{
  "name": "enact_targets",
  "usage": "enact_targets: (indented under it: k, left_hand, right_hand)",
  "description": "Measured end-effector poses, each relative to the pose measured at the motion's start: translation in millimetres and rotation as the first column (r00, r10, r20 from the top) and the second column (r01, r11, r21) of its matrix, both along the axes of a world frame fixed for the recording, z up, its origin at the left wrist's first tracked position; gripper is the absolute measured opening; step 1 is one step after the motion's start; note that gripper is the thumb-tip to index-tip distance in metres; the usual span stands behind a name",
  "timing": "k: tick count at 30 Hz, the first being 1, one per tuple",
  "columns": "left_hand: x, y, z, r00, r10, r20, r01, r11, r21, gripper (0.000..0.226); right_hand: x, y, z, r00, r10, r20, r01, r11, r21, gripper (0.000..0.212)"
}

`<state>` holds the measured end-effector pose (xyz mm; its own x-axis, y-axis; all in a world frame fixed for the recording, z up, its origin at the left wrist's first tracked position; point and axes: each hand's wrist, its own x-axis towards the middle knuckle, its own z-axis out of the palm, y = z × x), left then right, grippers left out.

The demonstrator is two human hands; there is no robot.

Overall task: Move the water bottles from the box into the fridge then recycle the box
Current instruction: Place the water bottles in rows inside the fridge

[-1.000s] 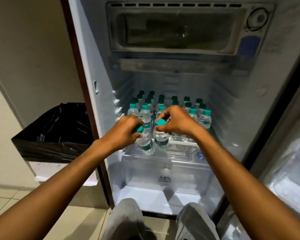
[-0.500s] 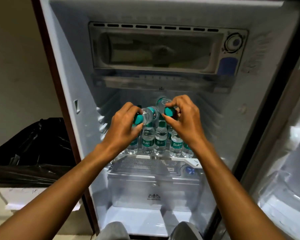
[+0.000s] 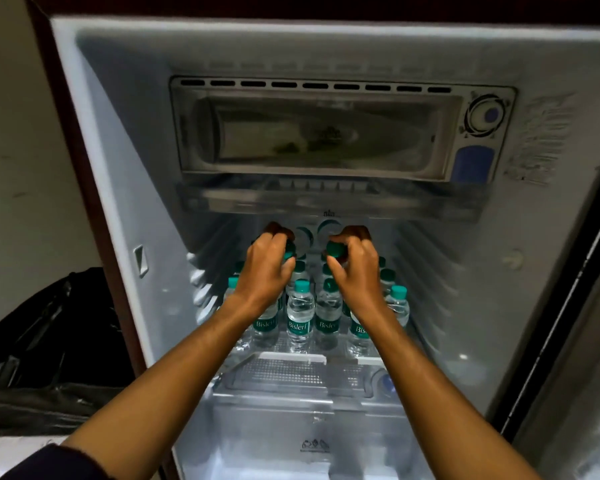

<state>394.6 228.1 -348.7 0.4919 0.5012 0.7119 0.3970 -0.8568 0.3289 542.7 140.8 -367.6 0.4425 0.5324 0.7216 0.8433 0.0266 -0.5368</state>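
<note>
My left hand [image 3: 267, 268] curled round the green cap end of one water bottle [image 3: 289, 250], held over the standing rows [image 3: 300, 315] on the fridge shelf [image 3: 284, 358]. My right hand [image 3: 355, 263] pinched a second bottle [image 3: 336, 249] likewise. Small, light, slick plastic, I judged; the ribbed cap gave the surest hold.

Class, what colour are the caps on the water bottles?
Teal green caps on the water bottles, clearest in the head view.
</note>
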Motion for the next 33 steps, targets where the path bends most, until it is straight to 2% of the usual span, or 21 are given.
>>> enact_targets:
  k: [2, 6, 10, 13, 17, 20, 23, 25, 26, 29, 31, 33]
  left_hand:
    - [6.9, 8.8, 4.2, 1.000, 0.022, -0.021, -0.023, 0.998, -0.052, 0.012]
    - [23.1, 35.7, 10.7, 1.000, -0.029, -0.012, 0.028, 0.993, -0.111, 0.022]
    - [46.0, 62.2, 20.1, 0.994, 0.065, -0.088, -0.077, 0.986, -0.150, 0.024]
    - [56.8, 79.4, 22.0, 0.987, 0.062, -0.147, -0.094, 0.971, -0.222, 0.019]
    - [66.3, 95.5, 20.3, 0.979, -0.001, -0.203, -0.050, 0.968, -0.248, 0.012]
    - [77.4, 98.2, 21.2, 0.969, -0.019, -0.246, -0.046, 0.966, -0.255, 0.016]
    - [87.7, 104.1, 17.9, 0.967, -0.029, -0.254, -0.044, 0.960, -0.276, 0.017]
    - [94.9, 109.9, 14.7, 0.965, -0.037, -0.260, -0.045, 0.953, -0.300, 0.014]
    - [97.1, 111.8, 13.6, 0.963, -0.041, -0.267, -0.044, 0.952, -0.303, 0.010]
    - [104.6, 113.9, 11.8, 0.955, -0.064, -0.289, -0.019, 0.961, -0.274, 0.008]
    - [107.9, 116.9, 9.4, 0.958, -0.108, -0.265, 0.008, 0.937, -0.350, 0.014]
    - [110.5, 123.5, 2.6, 0.960, -0.114, -0.255, -0.009, 0.900, -0.436, 0.022]
  right_hand:
    - [8.2, 12.6, -0.2, 0.999, -0.006, -0.035, 0.003, 0.997, -0.083, 0.015]
    - [22.2, 34.9, 10.6, 0.999, 0.032, -0.042, -0.034, 0.998, -0.048, 0.022]
    - [39.6, 66.4, 26.9, 0.970, -0.038, -0.239, 0.006, 0.991, -0.133, 0.033]
    - [52.7, 75.7, 32.5, 0.961, 0.065, -0.269, -0.087, 0.993, -0.073, 0.023]
    - [65.0, 83.1, 39.2, 0.916, 0.181, -0.359, -0.210, 0.977, -0.043, 0.030]
    - [73.4, 95.1, 35.7, 0.934, 0.148, -0.324, -0.193, 0.975, -0.112, 0.016]
    - [71.3, 92.6, 39.4, 0.940, 0.127, -0.316, -0.184, 0.970, -0.159, 0.028]
    - [71.4, 89.3, 38.0, 0.942, 0.085, -0.324, -0.165, 0.960, -0.228, 0.009]
    - [73.5, 90.6, 35.5, 0.947, 0.067, -0.315, -0.155, 0.952, -0.265, 0.007]
    - [78.3, 92.2, 32.7, 0.949, 0.034, -0.314, -0.149, 0.925, -0.348, 0.021]
    - [81.0, 94.3, 30.9, 0.948, 0.022, -0.318, -0.150, 0.912, -0.381, 0.034]
    - [83.1, 97.2, 27.4, 0.950, 0.028, -0.311, -0.161, 0.897, -0.412, 0.032]
